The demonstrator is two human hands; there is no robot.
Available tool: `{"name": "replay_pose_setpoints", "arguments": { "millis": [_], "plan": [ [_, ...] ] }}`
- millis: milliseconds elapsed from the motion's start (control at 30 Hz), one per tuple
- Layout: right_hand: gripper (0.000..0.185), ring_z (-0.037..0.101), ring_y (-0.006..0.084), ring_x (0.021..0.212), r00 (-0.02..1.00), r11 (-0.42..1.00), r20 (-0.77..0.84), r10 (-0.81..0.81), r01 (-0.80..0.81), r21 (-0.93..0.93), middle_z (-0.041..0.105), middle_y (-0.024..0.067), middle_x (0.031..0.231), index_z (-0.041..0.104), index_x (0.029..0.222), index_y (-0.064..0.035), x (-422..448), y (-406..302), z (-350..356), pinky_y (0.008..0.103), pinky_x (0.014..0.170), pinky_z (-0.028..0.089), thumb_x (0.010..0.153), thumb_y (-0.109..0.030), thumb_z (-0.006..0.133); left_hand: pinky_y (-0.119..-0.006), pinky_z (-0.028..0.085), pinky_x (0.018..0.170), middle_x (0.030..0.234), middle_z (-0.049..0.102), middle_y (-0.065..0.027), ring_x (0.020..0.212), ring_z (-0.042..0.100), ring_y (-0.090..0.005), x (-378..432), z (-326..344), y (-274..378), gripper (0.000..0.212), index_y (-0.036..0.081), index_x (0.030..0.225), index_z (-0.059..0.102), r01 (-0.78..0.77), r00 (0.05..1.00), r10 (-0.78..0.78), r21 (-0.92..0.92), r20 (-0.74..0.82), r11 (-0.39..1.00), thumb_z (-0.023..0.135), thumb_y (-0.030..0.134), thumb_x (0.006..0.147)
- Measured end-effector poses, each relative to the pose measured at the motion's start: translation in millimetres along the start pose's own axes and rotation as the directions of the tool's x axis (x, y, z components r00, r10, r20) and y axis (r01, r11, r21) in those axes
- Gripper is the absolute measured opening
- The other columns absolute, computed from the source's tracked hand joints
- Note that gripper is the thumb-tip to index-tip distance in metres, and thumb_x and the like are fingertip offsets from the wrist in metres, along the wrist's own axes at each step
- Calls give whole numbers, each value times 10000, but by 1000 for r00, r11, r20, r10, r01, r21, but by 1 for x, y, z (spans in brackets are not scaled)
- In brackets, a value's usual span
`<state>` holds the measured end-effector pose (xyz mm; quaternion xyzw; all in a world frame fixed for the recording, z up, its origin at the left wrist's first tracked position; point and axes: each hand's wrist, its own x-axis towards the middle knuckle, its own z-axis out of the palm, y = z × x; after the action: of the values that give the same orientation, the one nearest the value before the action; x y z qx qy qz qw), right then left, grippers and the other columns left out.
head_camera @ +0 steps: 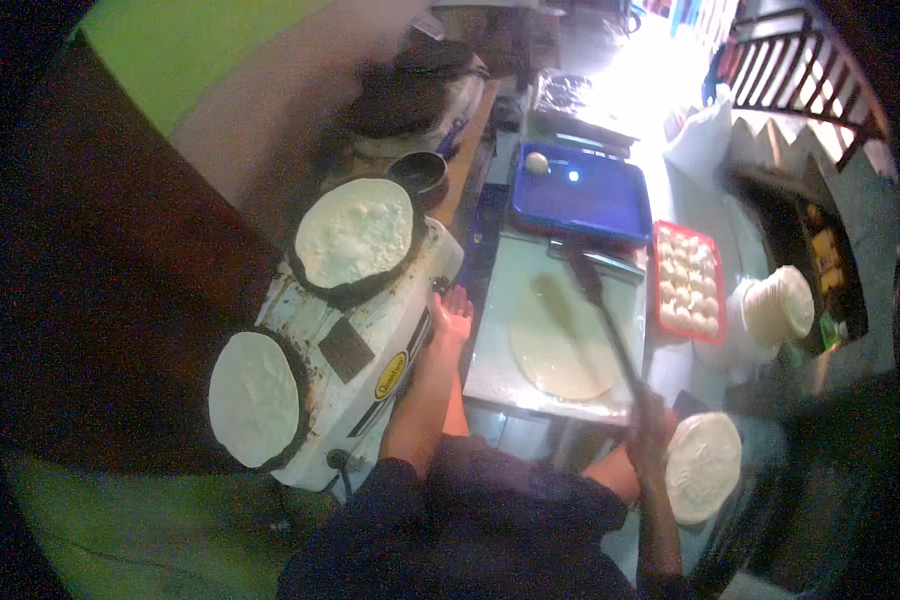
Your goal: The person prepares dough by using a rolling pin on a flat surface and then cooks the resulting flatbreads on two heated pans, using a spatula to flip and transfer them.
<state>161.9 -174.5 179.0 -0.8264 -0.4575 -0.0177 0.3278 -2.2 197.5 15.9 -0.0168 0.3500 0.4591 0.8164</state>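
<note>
My left hand (452, 319) is at the side of a white two-burner gas stove (390, 322), palm turned up and thumb by a dark knob (440, 285). Whether it grips the knob is unclear. Pale dough rounds lie on the stove's two dark pans, one at the far burner (355, 232) and one at the near burner (255, 400). My right hand (649, 420) holds a long, dark-handled tool (615, 330), blurred and seemingly a spatula. Its far end points toward a blue tray (581, 187). Under it, a thin dough sheet (562, 345) lies on a shiny pale work surface (487, 367).
One dough ball (536, 163) sits in the blue tray. Right of it, a red tray (720, 319) holds several dough balls. Further right are a stack of pale rounds (787, 304) and a pale flat round (703, 467). A small dark pan (418, 174) stands behind the stove.
</note>
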Motion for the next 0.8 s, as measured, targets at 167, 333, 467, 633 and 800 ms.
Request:
{"name": "replay_pose_setpoints", "arguments": {
  "millis": [167, 333, 467, 633, 800],
  "plan": [
    [325, 604, 321, 902, 935, 995, 353, -35, 65, -72, 586, 130, 992, 568, 1182, -132, 94, -83, 39, 395, 759, 491, 858, -107, 561, -335, 389, 787, 980, 604, 15, 908, 524, -139, 12, 21, -38, 349, 144, 1026, 587, 63, 995, -74, -159, -63, 985, 420, 439, 943],
    [309, 612, 315, 733, 840, 934, 458, -289, 353, -59, 571, 135, 898, 543, 1214, -210, 148, -118, 47, 449, 594, 510, 915, -192, 467, -340, 427, 779, 987, 618, 4, 923, 559, -136, 21, 6, -23, 352, 108, 1008, 560, 38, 998, -51, -258, -42, 965, 375, 406, 976],
    [248, 609, 305, 843, 815, 913, 496, -299, 395, -99, 605, 90, 903, 643, 1081, -157, 212, -105, 35, 428, 734, 491, 841, -154, 580, -341, 439, 773, 1006, 618, -18, 933, 560, -146, 26, 7, -37, 344, 90, 1030, 558, 21, 1000, -22, -324, 2, 946, 377, 376, 975],
    [280, 611, 321, 919, 712, 802, 593, -377, 571, -176, 640, 142, 969, 634, 1115, -146, 287, -72, 62, 396, 798, 483, 844, -133, 569, -376, 431, 826, 1094, 587, -59, 989, 556, -192, 15, 2, -35, 372, 76, 1108, 524, 79, 997, -67, -444, 43, 892, 419, 393, 942],
    [368, 599, 356, 942, 717, 816, 624, -311, 538, -212, 646, 163, 1002, 641, 1124, -203, 330, -89, 4, 443, 834, 487, 764, -161, 574, -428, 465, 818, 1023, 642, -85, 974, 596, -240, -51, -12, -35, 315, 86, 1058, 601, 214, 977, -210, -278, 46, 936, 585, 331, 860]
  ]
}}
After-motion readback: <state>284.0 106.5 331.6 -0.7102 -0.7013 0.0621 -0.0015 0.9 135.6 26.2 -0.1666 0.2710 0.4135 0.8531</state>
